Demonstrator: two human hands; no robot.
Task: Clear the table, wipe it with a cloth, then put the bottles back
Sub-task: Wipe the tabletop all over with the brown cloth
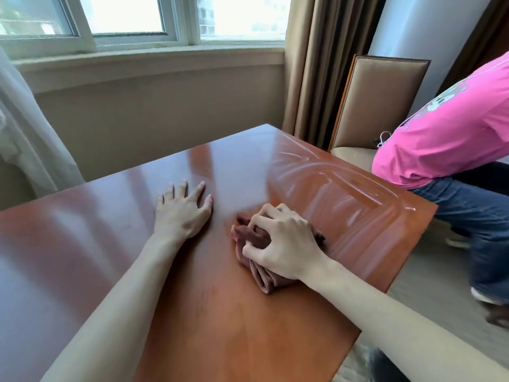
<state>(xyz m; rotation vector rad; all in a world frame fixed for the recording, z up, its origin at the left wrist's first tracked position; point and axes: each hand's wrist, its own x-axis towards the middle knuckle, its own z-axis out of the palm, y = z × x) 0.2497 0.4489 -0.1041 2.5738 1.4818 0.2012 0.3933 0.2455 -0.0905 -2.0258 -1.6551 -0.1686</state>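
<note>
Wiping underway: right hand (281, 241) grips bunched cloth (261, 274) mid-tabletop (82, 244), left hand (183, 209) flat w/ fingers spread beside it. Wet streaks on far right side. No bottles in view, so clearing looks done; putting back remains.

Window (132, 17) with pale sill at top, brown curtain (311, 64) to its right, sheer curtain (24, 128) far left. Tan chair (382, 100) beyond the far corner; a second person in a pink shirt (454, 128) and jeans (479, 216) beside it.
</note>
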